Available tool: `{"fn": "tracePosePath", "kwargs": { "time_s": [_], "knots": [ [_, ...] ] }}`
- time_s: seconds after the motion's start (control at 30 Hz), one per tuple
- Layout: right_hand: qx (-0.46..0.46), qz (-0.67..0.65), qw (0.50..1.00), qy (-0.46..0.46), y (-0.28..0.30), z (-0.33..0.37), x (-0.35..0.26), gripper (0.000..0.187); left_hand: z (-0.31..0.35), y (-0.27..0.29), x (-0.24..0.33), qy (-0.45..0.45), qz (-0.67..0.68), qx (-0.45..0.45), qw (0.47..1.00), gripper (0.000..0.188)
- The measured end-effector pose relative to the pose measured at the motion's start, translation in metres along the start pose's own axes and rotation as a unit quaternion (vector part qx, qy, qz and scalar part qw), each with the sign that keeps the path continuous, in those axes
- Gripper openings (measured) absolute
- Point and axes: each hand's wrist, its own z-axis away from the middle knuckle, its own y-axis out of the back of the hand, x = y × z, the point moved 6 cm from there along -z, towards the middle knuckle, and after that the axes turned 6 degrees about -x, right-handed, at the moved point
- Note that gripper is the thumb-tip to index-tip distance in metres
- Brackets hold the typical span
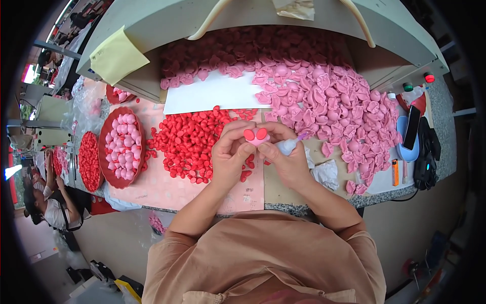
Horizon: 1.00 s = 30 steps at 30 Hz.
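Note:
Close together over the front middle of the table, my left hand [229, 156] and my right hand [292, 164] pinch one small pink rounded piece [257, 141] between their fingertips. Two red oval pieces [261, 134] sit side by side on its top. Tucked in my right hand is a small translucent bottle [287, 146] with a purple tip pointing to the right. Behind and left of my hands spreads a heap of small red pieces [192, 139]. A large pile of pink ruffled shell-like pieces [324, 96] lies behind and to the right.
Red scalloped trays [105, 152] stand at the left, holding pink-and-red pieces or loose red ones. A grey machine hood [126, 30] arches over the back, above a white sheet [202, 96]. Crumpled tissue [325, 174], an orange lighter [395, 172] and a phone [411, 126] lie rightward. A co-worker [61, 210] is far left.

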Motion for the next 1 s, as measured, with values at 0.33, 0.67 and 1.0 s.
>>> {"fn": "tracePosePath", "kwargs": {
  "time_s": [0.33,0.67,1.0],
  "knots": [
    [0.011,-0.039,0.999,0.006,-0.0014,0.0002,0.0020,0.035,-0.0008,-0.0001,0.0001,-0.008,0.039,-0.006,0.999,0.027],
    [0.011,-0.047,0.999,0.010,-0.0025,0.0019,0.0013,0.035,0.0002,-0.0021,0.0018,-0.002,0.055,-0.007,0.998,0.027],
    [0.015,-0.037,0.999,0.013,-0.0029,0.0019,0.0000,0.035,0.0016,-0.0006,0.0010,-0.004,0.043,-0.011,0.999,0.027]
  ]
}}
